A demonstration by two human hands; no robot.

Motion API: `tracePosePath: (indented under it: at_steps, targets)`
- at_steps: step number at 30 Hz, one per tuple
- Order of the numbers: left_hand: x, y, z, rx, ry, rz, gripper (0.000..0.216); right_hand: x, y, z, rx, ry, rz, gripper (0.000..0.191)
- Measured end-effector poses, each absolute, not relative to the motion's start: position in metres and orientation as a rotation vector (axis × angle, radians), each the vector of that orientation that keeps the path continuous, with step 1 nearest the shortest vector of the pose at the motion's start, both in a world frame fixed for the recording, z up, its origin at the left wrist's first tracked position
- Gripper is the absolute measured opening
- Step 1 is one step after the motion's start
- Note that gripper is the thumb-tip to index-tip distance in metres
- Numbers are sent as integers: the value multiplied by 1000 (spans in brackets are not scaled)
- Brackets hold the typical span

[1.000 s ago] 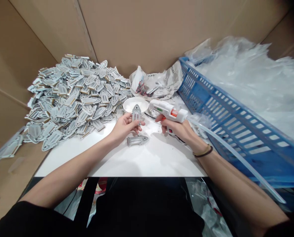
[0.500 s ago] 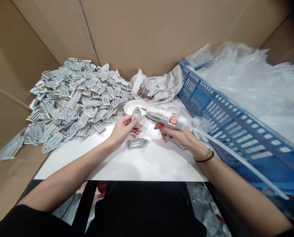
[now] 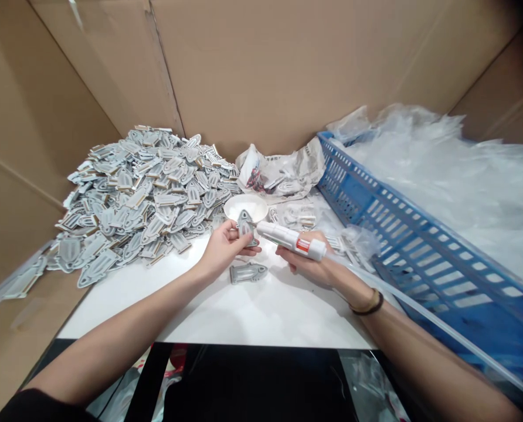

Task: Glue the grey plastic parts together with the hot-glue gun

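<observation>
Between the thumb and fingers of my left hand (image 3: 227, 246) is a grey pointed plastic piece (image 3: 245, 227), held upright over the white table (image 3: 191, 316). My right hand (image 3: 312, 264) is wrapped round a white glue gun (image 3: 288, 237) with a red label. A long translucent glue stick (image 3: 437, 322) trails from its back end. The gun's nozzle is at the right side of the held piece; whether they touch I cannot tell. A second grey piece (image 3: 248, 272) lies flat on the table just below my hands.
A large heap of similar grey pieces (image 3: 151, 193) covers the table's left. Behind my hands are a white bowl (image 3: 244, 205) and crumpled printed paper (image 3: 288, 173). On the right stands a blue crate (image 3: 376, 199) filled with clear plastic bags (image 3: 441, 170). Cardboard walls (image 3: 288, 70) enclose the back.
The glue gun has tilted and come closer to the held piece, its nozzle now at the piece's side. The whole view has shifted, so everything sits lower in the picture.
</observation>
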State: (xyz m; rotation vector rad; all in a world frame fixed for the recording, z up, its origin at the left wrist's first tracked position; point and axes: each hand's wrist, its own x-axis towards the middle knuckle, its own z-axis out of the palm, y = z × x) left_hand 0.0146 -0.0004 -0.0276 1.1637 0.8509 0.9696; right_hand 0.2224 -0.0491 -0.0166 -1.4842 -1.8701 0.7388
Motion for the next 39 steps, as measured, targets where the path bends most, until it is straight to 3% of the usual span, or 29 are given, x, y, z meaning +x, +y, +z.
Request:
tracePosePath:
  at_steps: [21, 39]
  targets:
    - [14, -5, -25, 1169, 873, 885, 47, 225, -44, -27, -1520, -1920, 480, 34]
    - [14, -2, -22, 1125, 877, 914, 37, 219, -48, -18, -1568, -1814, 523, 28]
